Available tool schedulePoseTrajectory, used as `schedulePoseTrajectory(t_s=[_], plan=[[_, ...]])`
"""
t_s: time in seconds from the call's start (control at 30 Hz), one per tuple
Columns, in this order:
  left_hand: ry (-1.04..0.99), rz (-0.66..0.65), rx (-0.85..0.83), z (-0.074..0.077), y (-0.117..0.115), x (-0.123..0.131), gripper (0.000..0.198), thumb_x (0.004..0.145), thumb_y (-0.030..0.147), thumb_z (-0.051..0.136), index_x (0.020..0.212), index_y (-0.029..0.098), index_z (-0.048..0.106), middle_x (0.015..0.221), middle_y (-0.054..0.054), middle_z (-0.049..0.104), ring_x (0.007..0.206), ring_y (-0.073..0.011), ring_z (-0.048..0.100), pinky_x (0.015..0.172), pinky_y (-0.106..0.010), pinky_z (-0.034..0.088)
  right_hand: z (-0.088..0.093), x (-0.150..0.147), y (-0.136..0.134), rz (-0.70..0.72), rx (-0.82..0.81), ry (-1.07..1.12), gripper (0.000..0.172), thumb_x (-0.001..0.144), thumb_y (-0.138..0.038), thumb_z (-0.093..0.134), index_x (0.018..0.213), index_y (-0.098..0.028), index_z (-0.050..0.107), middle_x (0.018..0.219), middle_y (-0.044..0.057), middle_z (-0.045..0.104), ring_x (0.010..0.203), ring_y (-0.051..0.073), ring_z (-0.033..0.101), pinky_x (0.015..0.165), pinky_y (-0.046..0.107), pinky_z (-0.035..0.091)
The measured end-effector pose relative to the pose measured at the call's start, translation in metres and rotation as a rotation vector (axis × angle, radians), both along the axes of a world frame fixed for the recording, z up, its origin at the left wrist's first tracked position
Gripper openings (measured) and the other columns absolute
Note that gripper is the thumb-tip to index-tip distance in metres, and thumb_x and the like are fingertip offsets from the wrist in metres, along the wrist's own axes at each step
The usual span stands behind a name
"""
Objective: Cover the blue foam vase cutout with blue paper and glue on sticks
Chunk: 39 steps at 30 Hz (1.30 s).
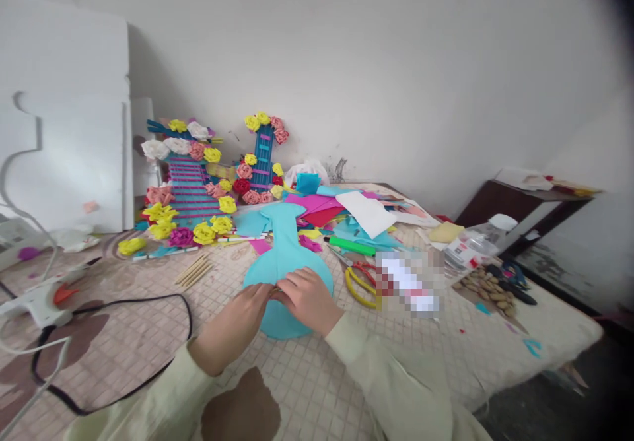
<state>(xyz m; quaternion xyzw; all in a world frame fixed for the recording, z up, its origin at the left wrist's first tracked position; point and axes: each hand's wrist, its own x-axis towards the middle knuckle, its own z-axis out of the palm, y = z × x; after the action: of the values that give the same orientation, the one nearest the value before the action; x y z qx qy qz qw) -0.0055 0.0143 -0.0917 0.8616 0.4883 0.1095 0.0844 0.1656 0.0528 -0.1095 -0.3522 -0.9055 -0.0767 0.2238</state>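
Pinching a thin tan piece (274, 290) with left hand (238, 320) and right hand (309, 300) together — fingers bent and drawn in close, probably for fine control over something so small. Being unable to tell its full shape behind the fingertips. Working right above the round end of a blue cutout (278, 261), lying flat with its narrow neck pointing toward the wall, seemingly for easy access to the wide part. Having thin sticks (195, 271) bunched to the left, and scissors (358, 288) near a green tube (352, 247) to the right, presumably for a short reach. Displaying two flower-trimmed panels (189, 193) upright at the back, likely out of the way, beside heaped coloured paper (365, 213).

Leaning over a checked tablecloth (158, 325) with brown patches, crossed at left by a black cable (191, 315). Seeing a clear bottle (483, 237) and nuts (488, 290) toward the right edge. Facing a pale, scuffed wall (371, 65) — with a white board (64, 131) standing at left and dark furniture (488, 210) beyond the table at right.
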Motion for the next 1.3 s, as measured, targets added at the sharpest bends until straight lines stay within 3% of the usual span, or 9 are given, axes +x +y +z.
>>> schedulePoseTrajectory(t_s=[0.17, 0.33, 0.7, 0.9, 1.13, 1.3], plan=[[0.146, 0.08, -0.058, 0.006, -0.002, -0.001, 0.043, 0.079, -0.006, 0.026, 0.109, 0.012, 0.051, 0.1, -0.012, 0.063, 0.092, -0.0221, 0.062, 0.079, -0.035, 0.049, 0.005, -0.007, 0.001, -0.019, 0.016, 0.031, 0.03, 0.096, -0.034, 0.046, 0.078, -0.016, 0.063, 0.073, 0.004, 0.063, 0.075, 0.019, 0.056, 0.069, 0.032, 0.034], [0.141, 0.192, -0.053, 0.004, 0.002, -0.011, 0.04, 0.083, -0.002, 0.027, 0.107, 0.016, 0.054, 0.097, -0.009, 0.065, 0.09, -0.022, 0.064, 0.076, -0.034, 0.049, 0.003, -0.022, 0.006, -0.078, -0.098, -0.005, 0.026, 0.094, -0.031, 0.05, 0.077, -0.016, 0.063, 0.075, 0.006, 0.066, 0.076, 0.019, 0.06, 0.07, 0.032, 0.036], [0.138, 0.251, -0.099, 0.001, 0.009, -0.011, 0.042, 0.084, -0.001, 0.029, 0.113, 0.013, 0.057, 0.104, -0.012, 0.065, 0.099, -0.0243, 0.063, 0.081, -0.036, 0.048, -0.006, -0.031, 0.009, -0.201, -0.233, -0.041, 0.029, 0.093, -0.034, 0.047, 0.078, -0.02, 0.067, 0.078, 0.005, 0.072, 0.073, 0.019, 0.066, 0.058, 0.028, 0.036], [0.141, 0.265, -0.066, 0.003, 0.005, -0.009, 0.039, 0.085, 0.0, 0.03, 0.109, 0.017, 0.057, 0.101, -0.009, 0.066, 0.097, -0.0203, 0.063, 0.082, -0.032, 0.048, -0.007, -0.031, 0.006, -0.219, -0.257, -0.031, 0.027, 0.093, -0.032, 0.048, 0.077, -0.019, 0.066, 0.076, 0.004, 0.071, 0.071, 0.018, 0.065, 0.055, 0.029, 0.033], [0.129, 0.274, 0.021, 0.003, 0.001, -0.009, 0.042, 0.083, -0.001, 0.029, 0.111, 0.017, 0.054, 0.096, -0.009, 0.065, 0.091, -0.0207, 0.064, 0.079, -0.032, 0.048, 0.004, -0.028, 0.012, -0.046, -0.101, 0.038, 0.022, 0.093, -0.03, 0.052, 0.08, -0.016, 0.061, 0.08, 0.006, 0.066, 0.082, 0.02, 0.059, 0.074, 0.031, 0.037], [0.112, 0.268, 0.007, 0.0, 0.003, -0.01, 0.046, 0.081, -0.003, 0.027, 0.111, 0.016, 0.055, 0.091, -0.009, 0.065, 0.088, -0.0201, 0.063, 0.077, -0.031, 0.048, 0.004, -0.028, 0.013, -0.029, -0.103, 0.023, 0.024, 0.095, -0.027, 0.048, 0.079, -0.015, 0.062, 0.078, 0.006, 0.064, 0.08, 0.02, 0.058, 0.073, 0.031, 0.038]])
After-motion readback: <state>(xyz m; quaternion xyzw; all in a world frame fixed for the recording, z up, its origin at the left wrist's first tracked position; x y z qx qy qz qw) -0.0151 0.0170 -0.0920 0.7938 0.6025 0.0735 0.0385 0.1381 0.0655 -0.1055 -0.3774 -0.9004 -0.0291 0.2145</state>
